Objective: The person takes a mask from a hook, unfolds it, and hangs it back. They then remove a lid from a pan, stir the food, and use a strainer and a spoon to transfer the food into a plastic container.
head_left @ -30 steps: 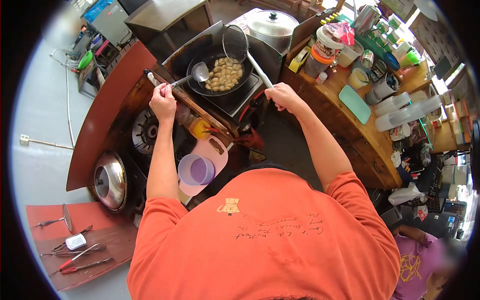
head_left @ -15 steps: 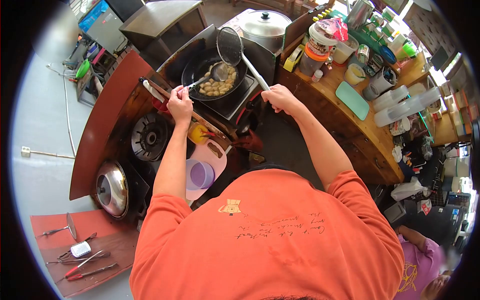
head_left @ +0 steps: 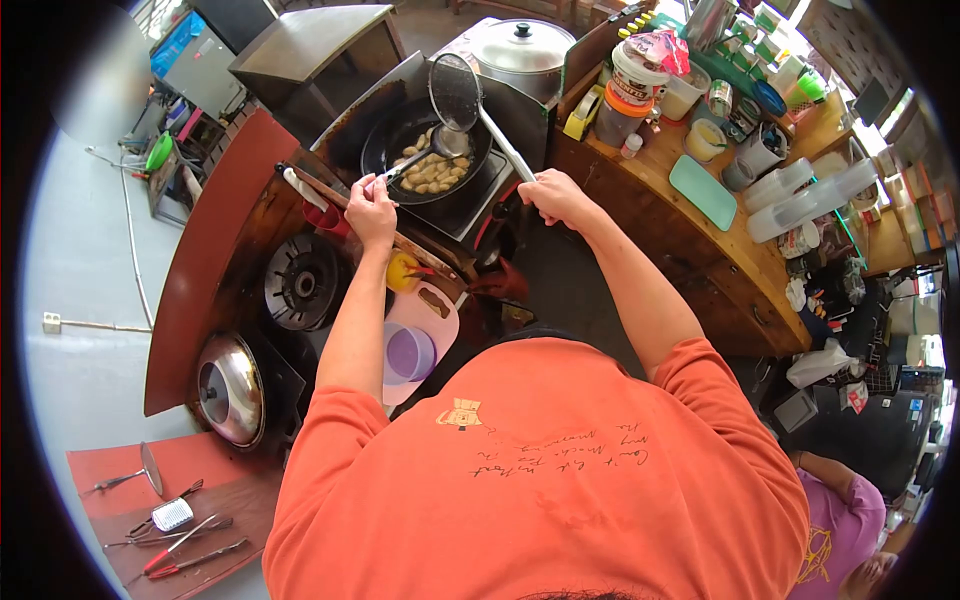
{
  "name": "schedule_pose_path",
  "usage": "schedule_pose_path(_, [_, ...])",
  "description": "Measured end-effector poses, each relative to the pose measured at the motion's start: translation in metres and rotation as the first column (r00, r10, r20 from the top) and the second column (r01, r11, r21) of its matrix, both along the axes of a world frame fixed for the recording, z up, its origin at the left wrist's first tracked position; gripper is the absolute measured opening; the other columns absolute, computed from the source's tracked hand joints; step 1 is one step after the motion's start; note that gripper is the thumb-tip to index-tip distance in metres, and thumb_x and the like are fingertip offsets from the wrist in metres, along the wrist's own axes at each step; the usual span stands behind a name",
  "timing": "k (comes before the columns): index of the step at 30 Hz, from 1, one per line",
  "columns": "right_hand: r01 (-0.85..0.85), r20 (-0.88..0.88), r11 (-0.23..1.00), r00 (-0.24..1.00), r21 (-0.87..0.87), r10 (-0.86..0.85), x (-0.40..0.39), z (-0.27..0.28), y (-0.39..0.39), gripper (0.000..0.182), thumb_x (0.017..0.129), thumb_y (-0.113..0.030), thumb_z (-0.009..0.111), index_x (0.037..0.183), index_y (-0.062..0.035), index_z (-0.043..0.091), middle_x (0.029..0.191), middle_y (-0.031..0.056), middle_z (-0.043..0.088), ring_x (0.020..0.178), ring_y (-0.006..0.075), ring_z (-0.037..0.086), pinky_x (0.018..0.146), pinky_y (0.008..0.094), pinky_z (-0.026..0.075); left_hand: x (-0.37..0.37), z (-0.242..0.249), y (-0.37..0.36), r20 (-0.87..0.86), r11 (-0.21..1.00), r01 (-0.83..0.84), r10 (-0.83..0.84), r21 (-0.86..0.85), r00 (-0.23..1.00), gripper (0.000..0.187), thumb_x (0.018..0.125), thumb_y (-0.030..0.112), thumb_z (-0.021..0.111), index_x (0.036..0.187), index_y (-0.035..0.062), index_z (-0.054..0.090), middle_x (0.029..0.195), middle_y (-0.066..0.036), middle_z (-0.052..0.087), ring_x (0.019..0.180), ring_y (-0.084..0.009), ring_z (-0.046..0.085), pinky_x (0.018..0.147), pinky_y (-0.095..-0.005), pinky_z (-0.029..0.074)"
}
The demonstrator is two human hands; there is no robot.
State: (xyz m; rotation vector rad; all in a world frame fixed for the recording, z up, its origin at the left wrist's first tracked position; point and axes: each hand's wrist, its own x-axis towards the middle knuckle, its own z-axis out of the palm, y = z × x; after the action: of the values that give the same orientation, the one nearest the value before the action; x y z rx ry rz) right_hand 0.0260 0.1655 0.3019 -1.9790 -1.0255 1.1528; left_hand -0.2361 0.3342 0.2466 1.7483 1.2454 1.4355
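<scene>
A dark wok (head_left: pixel 378 158) on the stove holds several light-brown pieces (head_left: pixel 437 174) in oil. My left hand (head_left: pixel 372 212) is closed on the handle of a metal ladle (head_left: pixel 450 142), whose bowl lies over the pieces in the wok. In my right hand (head_left: pixel 562 197) is the long pale handle of a mesh strainer (head_left: pixel 455 93). The strainer's round mesh is raised over the wok's far side, its face tilted.
A lidded pot (head_left: pixel 521 50) stands behind the wok. To the right, a wooden counter (head_left: pixel 640 190) bears jars, a green tray (head_left: pixel 703 192) and tape. At left are a burner (head_left: pixel 302 282), a domed lid (head_left: pixel 231 390) and a purple bowl (head_left: pixel 409 354). Another person (head_left: pixel 840 510) is at lower right.
The ladle's bowl has shifted right within the wok, and my left hand has moved slightly right and down. The strainer stays raised in my right hand. The view has shifted slightly.
</scene>
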Motion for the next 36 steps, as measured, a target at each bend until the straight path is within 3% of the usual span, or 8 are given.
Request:
schedule_pose_path(3, [-0.048, 0.043, 0.999, 0.998, 0.023, 0.047, 0.001, 0.003, 0.004, 0.028, 0.075, -0.025, 0.059, 0.074, 0.0029, 0.063, 0.062, 0.0111, 0.058, 0.048, 0.0240, 0.061, 0.048, 0.0366, 0.052, -0.007, -0.007, 0.012, -0.061, 0.994, -0.011, 0.018, 0.109, 0.998, 0.019, 0.092, 0.013, 0.063, 0.102, -0.0035, 0.065, 0.069, -0.005, 0.065, 0.051, -0.0090, 0.060, 0.047, -0.0253, 0.052])
schedule_pose_path(11, [-0.162, 0.587, 0.973, 0.777, -0.163, 0.228, 0.012, 0.001, 0.063, 0.038, 0.080, -0.027, 0.053, 0.100, -0.0011, 0.072, 0.110, 0.0197, 0.068, 0.106, 0.0342, 0.064, 0.091, 0.0421, 0.051, -0.055, 0.032, 0.048, -0.271, 0.952, -0.040, 0.126, 0.304, 0.954, 0.018, 0.092, 0.016, 0.063, 0.103, 0.0025, 0.066, 0.086, -0.015, 0.072, 0.080, -0.0268, 0.071, 0.071, -0.0362, 0.055])
schedule_pose_path(22, [-0.262, 0.719, 0.891, 0.526, -0.371, 0.454, 0.038, -0.002, 0.093, 0.035, 0.083, -0.022, 0.053, 0.107, -0.0028, 0.070, 0.114, 0.0170, 0.068, 0.108, 0.0320, 0.065, 0.091, 0.0409, 0.052, -0.093, 0.045, 0.073, -0.369, 0.991, -0.085, 0.119, 0.108, 0.922, 0.021, 0.091, 0.020, 0.063, 0.099, 0.0010, 0.067, 0.086, -0.018, 0.072, 0.083, -0.0312, 0.071, 0.077, -0.0392, 0.054])
schedule_pose_path(24, [-0.304, 0.685, 0.845, 0.494, -0.440, 0.535, 0.048, 0.000, 0.092, 0.036, 0.082, -0.021, 0.052, 0.105, -0.0007, 0.070, 0.112, 0.0190, 0.068, 0.108, 0.0329, 0.064, 0.092, 0.0411, 0.052, -0.098, 0.045, 0.076, -0.393, 0.988, -0.082, 0.129, 0.133, 0.911, 0.020, 0.090, 0.018, 0.063, 0.097, 0.0003, 0.068, 0.083, -0.015, 0.072, 0.075, -0.0261, 0.071, 0.068, -0.0363, 0.057])
schedule_pose_path(26, [-0.559, 0.588, 0.531, 0.093, -0.637, 0.804, 0.059, 0.011, 0.089, 0.034, 0.079, -0.020, 0.050, 0.096, 0.0016, 0.070, 0.096, 0.0223, 0.069, 0.088, 0.0362, 0.069, 0.074, 0.0428, 0.056, -0.102, 0.050, 0.072, -0.285, 0.986, -0.072, 0.026, -0.152, 0.958, 0.019, 0.090, 0.016, 0.061, 0.097, -0.0011, 0.068, 0.081, -0.011, 0.073, 0.063, -0.0180, 0.069, 0.054, -0.0314, 0.057])
schedule_pose_path(28, [-0.371, 0.466, 0.763, 0.624, -0.530, 0.627, 0.052, 0.042, 0.072, 0.031, 0.077, -0.018, 0.049, 0.086, 0.0063, 0.066, 0.080, 0.0207, 0.066, 0.068, 0.0323, 0.065, 0.059, 0.0430, 0.053, -0.103, 0.048, 0.070, -0.243, 0.987, -0.067, 0.030, -0.145, 0.970, 0.019, 0.090, 0.013, 0.060, 0.096, -0.0030, 0.068, 0.075, -0.008, 0.070, 0.053, -0.0118, 0.063, 0.044, -0.0270, 0.055])
schedule_pose_path(29, [-0.377, 0.407, 0.760, 0.673, -0.530, 0.618, 0.060, 0.034, 0.076, 0.020, 0.072, -0.015, 0.051, 0.071, 0.0038, 0.056, 0.064, 0.0150, 0.054, 0.051, 0.0239, 0.051, 0.045, 0.0392, 0.042, -0.103, 0.048, 0.068, -0.210, 0.972, -0.061, 0.012, -0.229, 0.978, 0.020, 0.090, 0.014, 0.060, 0.095, -0.0038, 0.068, 0.072, -0.008, 0.068, 0.051, -0.0124, 0.062, 0.044, -0.0277, 0.055])
schedule_pose_path(36, [-0.373, -0.020, 0.723, 0.895, -0.581, 0.445, 0.062, 0.036, 0.078, 0.015, 0.070, -0.018, 0.054, 0.070, -0.0073, 0.044, 0.055, 0.0001, 0.034, 0.041, 0.0107, 0.032, 0.038, 0.0282, 0.027, -0.107, 0.039, 0.062, 0.056, 0.886, 0.039, -0.014, -0.462, 0.998, 0.021, 0.089, 0.012, 0.059, 0.086, -0.0070, 0.067, 0.063, -0.010, 0.061, 0.044, -0.0145, 0.057, 0.043, -0.0291, 0.054])
